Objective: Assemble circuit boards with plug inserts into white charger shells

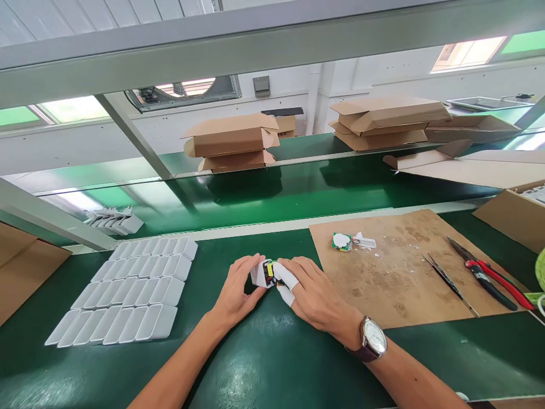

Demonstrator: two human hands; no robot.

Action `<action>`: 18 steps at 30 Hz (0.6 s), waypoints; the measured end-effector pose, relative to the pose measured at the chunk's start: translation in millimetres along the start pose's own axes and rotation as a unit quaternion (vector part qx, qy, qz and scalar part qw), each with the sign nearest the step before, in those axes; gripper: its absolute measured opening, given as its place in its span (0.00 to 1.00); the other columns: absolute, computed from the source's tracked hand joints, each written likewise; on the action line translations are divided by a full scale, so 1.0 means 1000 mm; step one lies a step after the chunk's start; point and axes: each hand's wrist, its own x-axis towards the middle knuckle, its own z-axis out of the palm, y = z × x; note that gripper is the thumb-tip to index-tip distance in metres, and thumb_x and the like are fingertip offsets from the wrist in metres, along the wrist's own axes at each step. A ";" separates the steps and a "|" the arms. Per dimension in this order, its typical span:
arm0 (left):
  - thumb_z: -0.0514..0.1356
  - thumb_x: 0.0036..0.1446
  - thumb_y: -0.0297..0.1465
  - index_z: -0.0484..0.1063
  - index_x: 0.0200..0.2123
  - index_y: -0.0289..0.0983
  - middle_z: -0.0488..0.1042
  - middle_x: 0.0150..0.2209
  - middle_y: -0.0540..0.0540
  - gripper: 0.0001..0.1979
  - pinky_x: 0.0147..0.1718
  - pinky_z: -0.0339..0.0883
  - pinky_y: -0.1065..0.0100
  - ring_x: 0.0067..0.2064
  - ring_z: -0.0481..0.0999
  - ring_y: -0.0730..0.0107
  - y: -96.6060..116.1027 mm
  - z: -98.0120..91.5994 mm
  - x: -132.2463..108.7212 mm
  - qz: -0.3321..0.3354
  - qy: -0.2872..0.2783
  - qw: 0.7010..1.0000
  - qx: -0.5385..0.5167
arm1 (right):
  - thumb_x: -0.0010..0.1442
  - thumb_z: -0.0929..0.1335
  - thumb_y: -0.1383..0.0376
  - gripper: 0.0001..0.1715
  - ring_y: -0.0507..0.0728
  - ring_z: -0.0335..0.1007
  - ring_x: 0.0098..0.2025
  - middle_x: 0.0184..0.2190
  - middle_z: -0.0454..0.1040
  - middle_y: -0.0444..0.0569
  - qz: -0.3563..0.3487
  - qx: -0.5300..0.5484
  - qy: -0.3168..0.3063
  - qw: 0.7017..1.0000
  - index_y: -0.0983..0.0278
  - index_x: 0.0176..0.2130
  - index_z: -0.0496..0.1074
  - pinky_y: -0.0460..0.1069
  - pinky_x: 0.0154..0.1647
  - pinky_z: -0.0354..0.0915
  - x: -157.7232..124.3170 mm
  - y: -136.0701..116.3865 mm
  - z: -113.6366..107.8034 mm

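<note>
My left hand (236, 288) is closed around a small white plastic housing (258, 275) above the green bench, thumb below and fingers on top. Out of the housing's right side shows a circuit board (269, 272) with a yellow transformer and dark parts. My right hand (319, 295), with white covers on the thumb and a finger and a watch (374, 336) at the wrist, pinches the board's right end. The fingers hide part of the board, so how deep it sits in the housing is unclear.
To the left stand rows of white open casings (128, 289). On the right, a brown cardboard sheet (366, 284) carries another circuit board (342, 241), tweezers (449, 281) and red-black pliers (489, 278). Plug-ended white units (114, 220) and flat cartons (232, 139) lie farther back.
</note>
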 end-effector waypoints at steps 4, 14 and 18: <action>0.62 0.65 0.30 0.53 0.69 0.43 0.76 0.56 0.40 0.34 0.54 0.72 0.54 0.57 0.73 0.55 0.001 0.000 0.001 0.011 0.015 1.000 0.017 | 0.65 0.61 0.78 0.17 0.67 0.67 0.50 0.53 0.72 0.67 0.000 -0.005 -0.005 1.000 0.71 0.51 0.70 0.64 0.48 0.73 -0.001 0.001 0.000; 0.60 0.65 0.28 0.50 0.71 0.46 0.76 0.56 0.41 0.35 0.54 0.73 0.53 0.56 0.74 0.56 0.003 0.004 -0.001 0.005 0.008 1.000 0.017 | 0.65 0.61 0.78 0.18 0.66 0.68 0.50 0.52 0.73 0.65 0.002 0.002 -0.012 1.000 0.71 0.52 0.70 0.63 0.47 0.72 0.001 -0.001 -0.002; 0.61 0.64 0.28 0.51 0.70 0.46 0.74 0.58 0.41 0.35 0.57 0.72 0.51 0.59 0.72 0.56 0.000 0.007 -0.002 -0.006 -0.014 1.000 -0.021 | 0.61 0.58 0.80 0.20 0.67 0.67 0.50 0.53 0.72 0.66 -0.006 0.021 -0.021 1.000 0.70 0.49 0.71 0.64 0.48 0.72 0.002 0.002 -0.001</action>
